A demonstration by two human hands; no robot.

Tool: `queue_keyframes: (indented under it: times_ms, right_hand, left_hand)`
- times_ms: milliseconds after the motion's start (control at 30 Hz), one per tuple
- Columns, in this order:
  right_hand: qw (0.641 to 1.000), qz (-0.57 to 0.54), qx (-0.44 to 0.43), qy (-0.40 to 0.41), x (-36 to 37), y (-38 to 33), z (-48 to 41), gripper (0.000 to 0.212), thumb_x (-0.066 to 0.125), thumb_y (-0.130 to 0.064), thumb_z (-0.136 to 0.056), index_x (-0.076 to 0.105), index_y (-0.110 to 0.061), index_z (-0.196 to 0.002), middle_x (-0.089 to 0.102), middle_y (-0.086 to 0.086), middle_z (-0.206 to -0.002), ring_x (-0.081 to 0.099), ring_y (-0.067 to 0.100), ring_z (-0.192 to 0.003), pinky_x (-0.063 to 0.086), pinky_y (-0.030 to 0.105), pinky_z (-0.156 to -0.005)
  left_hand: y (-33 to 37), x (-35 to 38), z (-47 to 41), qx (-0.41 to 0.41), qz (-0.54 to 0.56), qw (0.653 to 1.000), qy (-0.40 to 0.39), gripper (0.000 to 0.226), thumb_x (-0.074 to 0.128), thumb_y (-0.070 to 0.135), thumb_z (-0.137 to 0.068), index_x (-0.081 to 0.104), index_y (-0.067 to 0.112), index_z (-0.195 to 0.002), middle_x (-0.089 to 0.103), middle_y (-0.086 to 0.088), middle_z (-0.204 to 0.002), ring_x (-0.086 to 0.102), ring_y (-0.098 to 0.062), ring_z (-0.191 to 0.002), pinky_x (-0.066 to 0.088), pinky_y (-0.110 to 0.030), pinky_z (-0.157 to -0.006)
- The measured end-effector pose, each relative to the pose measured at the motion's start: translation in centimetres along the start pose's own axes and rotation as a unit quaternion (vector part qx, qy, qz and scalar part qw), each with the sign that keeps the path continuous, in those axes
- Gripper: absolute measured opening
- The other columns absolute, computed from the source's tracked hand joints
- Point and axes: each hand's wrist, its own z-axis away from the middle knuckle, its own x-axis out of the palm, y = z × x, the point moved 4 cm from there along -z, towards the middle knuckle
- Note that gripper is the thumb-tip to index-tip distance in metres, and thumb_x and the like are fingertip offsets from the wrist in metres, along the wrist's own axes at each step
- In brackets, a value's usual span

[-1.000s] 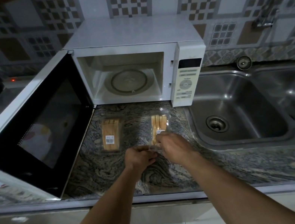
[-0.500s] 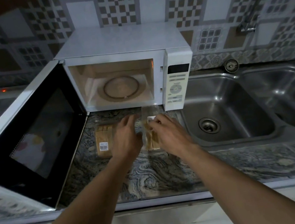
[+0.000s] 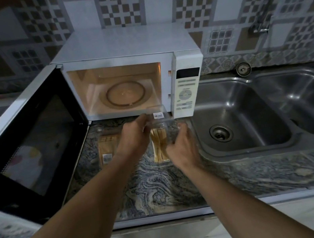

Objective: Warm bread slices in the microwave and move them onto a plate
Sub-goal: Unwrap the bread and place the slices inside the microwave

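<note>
The microwave door (image 3: 30,141) hangs wide open on the left, its dark window facing up and out. Behind it the white microwave (image 3: 124,47) is lit inside, with the glass turntable (image 3: 125,93) bare. On the marbled counter (image 3: 153,186) in front of the opening lies a sealed pack of bread (image 3: 107,148) with a barcode label, partly hidden by the left hand (image 3: 134,139). That hand's fingers pinch the edge of a clear plastic lid (image 3: 158,115), which stands tilted up and open. Under the lid, bread slices (image 3: 159,145) stand on edge in the clear box on the counter. The right hand (image 3: 182,148) curls round the right side of that box. Further right are the microwave's control panel (image 3: 186,92), the steel double sink (image 3: 245,113) and the curved tap (image 3: 288,1).
</note>
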Motion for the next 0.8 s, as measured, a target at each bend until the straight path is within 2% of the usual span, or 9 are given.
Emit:
queue_keyframes:
  times_ms: [67,133,200,267,333,500,700,800]
  right_hand:
    - [0.998,0.03,0.026,-0.056,1.5,0.3,0.0,0.067,0.065,-0.032,-0.086,0.03,-0.021,-0.142,0.059,0.01,-0.126,0.062,0.034,-0.106,0.053,0.04,-0.075]
    - [0.994,0.06,0.028,-0.088,2.6,0.1,-0.2,0.054,0.066,-0.032,-0.089,0.04,-0.015,-0.133,0.063,0.013,-0.119,0.064,0.035,-0.103,0.054,0.04,-0.077]
    - [0.992,0.076,0.022,-0.095,3.3,-0.1,-0.6,0.049,0.068,-0.043,-0.089,0.046,-0.014,-0.122,0.066,0.011,-0.116,0.065,0.033,-0.102,0.054,0.038,-0.078]
    - [0.991,0.093,0.022,-0.097,3.6,-0.5,-1.0,0.059,0.069,-0.059,-0.083,0.048,-0.016,-0.117,0.067,0.009,-0.114,0.066,0.031,-0.101,0.051,0.035,-0.074]
    - [0.989,0.109,0.025,-0.098,3.9,-0.8,-1.5,0.067,0.071,-0.065,-0.078,0.048,-0.017,-0.118,0.068,0.008,-0.113,0.067,0.031,-0.101,0.051,0.034,-0.072]
    - [0.986,0.134,0.045,-0.092,4.2,-1.1,-2.4,0.058,0.072,-0.054,-0.081,0.048,-0.017,-0.119,0.068,0.009,-0.115,0.066,0.031,-0.105,0.051,0.036,-0.077]
    - [0.99,0.107,0.049,-0.08,4.0,-1.1,-2.6,0.046,0.07,-0.045,-0.086,0.049,-0.017,-0.116,0.068,0.009,-0.114,0.066,0.032,-0.103,0.051,0.038,-0.08]
    - [0.992,0.094,0.049,-0.069,3.6,-1.3,-2.6,0.047,0.073,-0.046,-0.084,0.051,-0.016,-0.114,0.069,0.009,-0.111,0.067,0.032,-0.1,0.05,0.036,-0.077]
  left_hand:
    - [-0.1,-0.1,-0.3,0.011,-0.002,1.0,-0.003,0.012,0.058,0.014,-0.093,0.06,0.017,-0.104,0.073,-0.011,-0.089,0.067,-0.035,-0.083,0.055,-0.041,-0.062]
    - [-0.1,-0.2,-0.4,0.023,-0.003,1.0,0.0,0.011,0.058,0.012,-0.092,0.06,0.013,-0.103,0.072,-0.011,-0.088,0.067,-0.032,-0.078,0.053,-0.037,-0.059]
    - [-0.1,-0.2,-0.5,0.028,0.003,1.0,0.003,0.01,0.06,0.013,-0.092,0.06,0.013,-0.103,0.072,-0.008,-0.09,0.067,-0.026,-0.079,0.052,-0.032,-0.06]
    - [-0.3,0.0,-0.6,0.021,0.024,0.999,-0.004,0.012,0.061,0.013,-0.092,0.058,0.015,-0.104,0.073,-0.007,-0.095,0.069,-0.022,-0.085,0.057,-0.034,-0.065]
    - [-0.7,0.2,-0.7,0.022,0.041,0.999,-0.01,0.014,0.06,0.011,-0.092,0.056,0.016,-0.105,0.073,-0.007,-0.096,0.07,-0.022,-0.087,0.06,-0.04,-0.067]
    - [-1.0,0.3,-0.8,0.039,0.028,0.999,0.011,0.014,0.056,0.01,-0.093,0.052,0.018,-0.104,0.072,-0.009,-0.09,0.069,-0.03,-0.082,0.056,-0.041,-0.06]
    - [-1.2,0.5,-1.0,0.032,0.013,0.999,0.011,0.009,0.055,0.012,-0.096,0.054,0.018,-0.102,0.069,-0.004,-0.08,0.06,-0.017,-0.064,0.046,-0.03,-0.052]
    - [-1.0,0.4,-1.1,0.03,0.001,0.999,0.013,0.011,0.054,0.01,-0.096,0.055,0.017,-0.105,0.067,-0.006,-0.077,0.058,-0.02,-0.061,0.039,-0.027,-0.053]
